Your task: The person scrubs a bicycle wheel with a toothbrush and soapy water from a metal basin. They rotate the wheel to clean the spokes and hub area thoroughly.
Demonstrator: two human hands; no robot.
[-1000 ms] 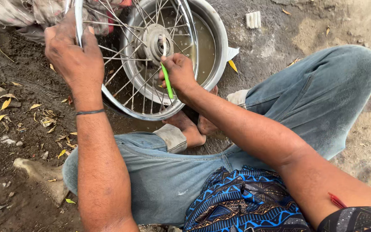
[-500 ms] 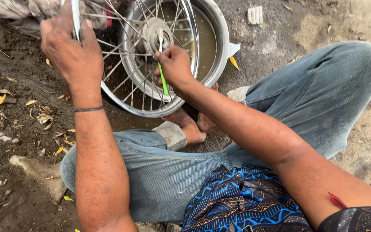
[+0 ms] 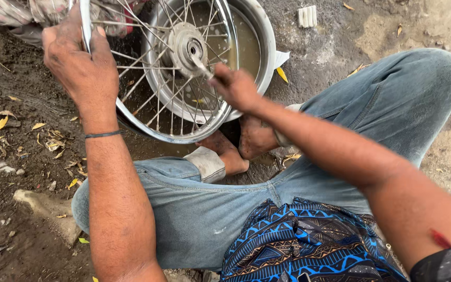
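While the spoked wheel (image 3: pixel 157 78) stands upright over a metal basin (image 3: pixel 259 47) of murky water, work at its hub (image 3: pixel 186 44) looks underway, not finished; the left hand (image 3: pixel 79 68) has a closed grip on the rim; the right hand (image 3: pixel 236 86) pinches a small tool (image 3: pixel 202 65) at the hub.

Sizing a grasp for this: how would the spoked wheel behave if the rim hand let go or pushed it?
Spoked wheel looks stiff: metal rim and taut spokes. Standing on edge and held by the left hand, it would probably tip or roll if released. The bare shiny rim may be slippery; the basin behind holds murky water.
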